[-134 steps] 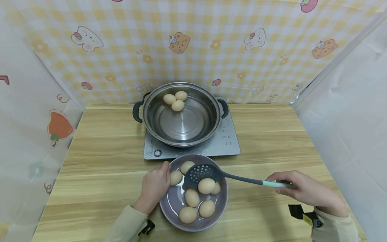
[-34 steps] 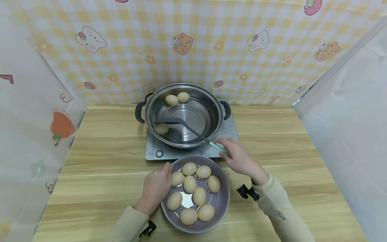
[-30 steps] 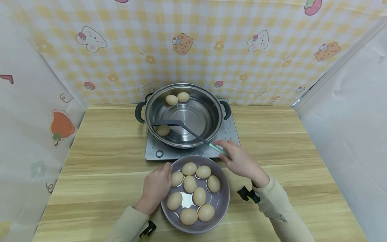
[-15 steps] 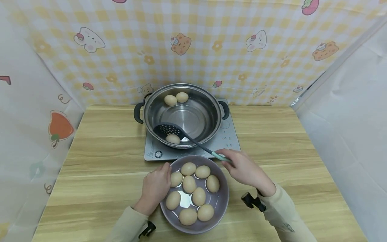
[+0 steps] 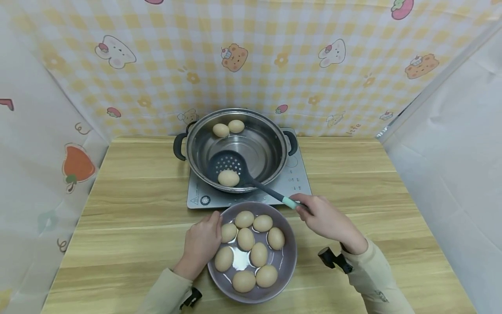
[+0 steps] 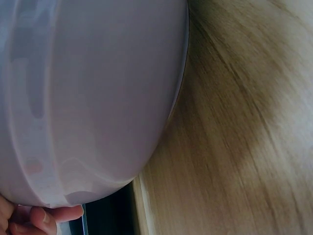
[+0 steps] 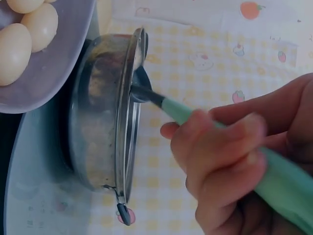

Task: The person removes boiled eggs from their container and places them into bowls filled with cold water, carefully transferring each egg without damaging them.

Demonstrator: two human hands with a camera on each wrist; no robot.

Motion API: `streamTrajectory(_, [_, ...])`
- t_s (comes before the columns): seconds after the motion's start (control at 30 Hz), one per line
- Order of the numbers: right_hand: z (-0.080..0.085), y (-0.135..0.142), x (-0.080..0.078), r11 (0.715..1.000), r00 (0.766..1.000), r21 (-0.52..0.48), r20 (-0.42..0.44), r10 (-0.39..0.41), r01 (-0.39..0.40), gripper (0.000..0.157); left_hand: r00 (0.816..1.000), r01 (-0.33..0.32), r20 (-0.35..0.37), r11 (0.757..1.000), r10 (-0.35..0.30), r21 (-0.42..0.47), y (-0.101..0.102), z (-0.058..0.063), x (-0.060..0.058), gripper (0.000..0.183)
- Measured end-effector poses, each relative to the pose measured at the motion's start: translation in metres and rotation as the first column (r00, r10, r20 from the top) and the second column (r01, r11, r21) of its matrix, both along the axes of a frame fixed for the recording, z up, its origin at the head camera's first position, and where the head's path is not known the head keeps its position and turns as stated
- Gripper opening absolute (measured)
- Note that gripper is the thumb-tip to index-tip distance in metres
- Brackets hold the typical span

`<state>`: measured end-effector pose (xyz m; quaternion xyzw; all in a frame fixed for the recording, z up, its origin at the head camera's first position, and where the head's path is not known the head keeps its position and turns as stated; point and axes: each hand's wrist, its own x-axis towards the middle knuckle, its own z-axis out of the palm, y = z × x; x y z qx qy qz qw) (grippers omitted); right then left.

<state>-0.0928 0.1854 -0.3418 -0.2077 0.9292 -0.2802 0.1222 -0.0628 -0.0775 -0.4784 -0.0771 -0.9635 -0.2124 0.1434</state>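
My right hand grips the mint-green handle of a dark slotted skimmer. Its perforated bowl is inside the steel pot, near the front rim, with one egg on it. Two more eggs lie at the back left of the pot. With curled fingers my left hand holds the left rim of a mauve bowl containing several eggs in shallow water. In the right wrist view, fingers wrap the green handle. The left wrist view shows the bowl's outer wall close up.
Beneath the pot is a flat silver induction cooker on the wooden table. Black side handles stick out from the pot. A yellow checked cloth hangs right behind it, with white panels at both sides.
The skimmer has gone from the mauve bowl into the pot, where it has scooped up an egg. Over the last second it has tilted upward and shifted right. My left hand has stayed put.
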Motion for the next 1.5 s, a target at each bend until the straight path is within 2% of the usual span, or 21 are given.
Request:
streamTrajectory(0.2, [-0.001,0.005,-0.005,0.999,1.000,-0.011,0.006,0.031,-0.031,0.021,1.000,0.001,-0.012,1.000,-0.001,-0.001,0.000,0.001,0.000,0.012])
streamTrajectory(0.3, [-0.004,0.010,-0.010,0.996,0.996,-0.078,0.079,0.049,-0.043,0.019,1.000,0.002,-0.023,1.000,-0.002,-0.001,0.000,0.001,0.000,0.012])
streamTrajectory(0.43, [-0.007,0.018,-0.017,0.983,0.976,-0.181,0.207,0.070,-0.032,0.018,1.000,0.002,-0.027,1.000,-0.002,0.000,0.000,0.001,0.001,0.013])
streamTrajectory(0.53, [-0.006,0.024,-0.018,0.980,0.968,-0.199,0.240,0.079,-0.031,0.018,1.000,0.001,-0.023,1.000,-0.001,-0.003,0.000,0.001,0.001,0.012])
streamTrajectory(0.77, [0.002,0.034,-0.013,0.981,0.977,-0.189,0.194,0.086,-0.049,0.016,1.000,0.003,-0.019,1.000,-0.003,-0.005,0.001,0.002,0.001,0.011])
streamTrajectory(1.0, [0.010,0.049,0.000,0.980,0.987,-0.177,0.120,0.111,-0.089,0.014,0.998,0.009,-0.058,1.000,-0.009,-0.004,0.000,0.000,0.001,0.011])
streamTrajectory(1.2, [0.014,0.062,0.015,0.974,0.987,-0.192,0.084,0.140,-0.122,0.016,0.999,0.013,-0.052,1.000,-0.013,-0.006,0.000,0.000,0.000,0.010])
streamTrajectory(1.5, [0.012,0.085,0.036,0.954,0.978,-0.238,0.062,0.201,-0.182,0.020,0.999,0.012,-0.041,1.000,-0.013,-0.010,0.000,0.000,0.000,0.012])
